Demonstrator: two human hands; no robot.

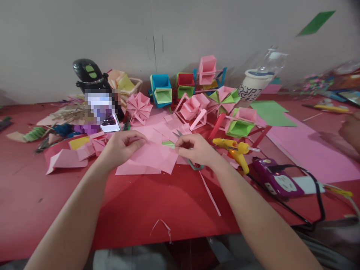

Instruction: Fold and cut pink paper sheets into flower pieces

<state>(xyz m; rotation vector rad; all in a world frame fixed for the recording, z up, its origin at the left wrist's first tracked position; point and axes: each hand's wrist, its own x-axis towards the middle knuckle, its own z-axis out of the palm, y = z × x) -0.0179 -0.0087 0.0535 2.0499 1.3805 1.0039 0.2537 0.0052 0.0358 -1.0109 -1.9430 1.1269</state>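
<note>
Both my hands rest on a pink paper sheet (153, 157) lying on the red table (157, 202). My left hand (122, 145) is closed, pinching the sheet's upper left part. My right hand (195, 149) is closed in a pinch over the sheet's right edge, beside a small green paper piece (168, 143). Scissors lie under my right hand, with blades (178, 133) pointing away and a grey-green handle loop (196, 165) showing below the palm.
A yellow glue gun (234, 149) and a purple power strip (275, 180) with black cable lie right. Folded paper models (194, 107), a pink pinwheel (139, 107), a phone (110, 124), a clear bottle (260, 80) and loose sheets (309, 150) crowd the back. Another person's hand (351, 132) shows far right.
</note>
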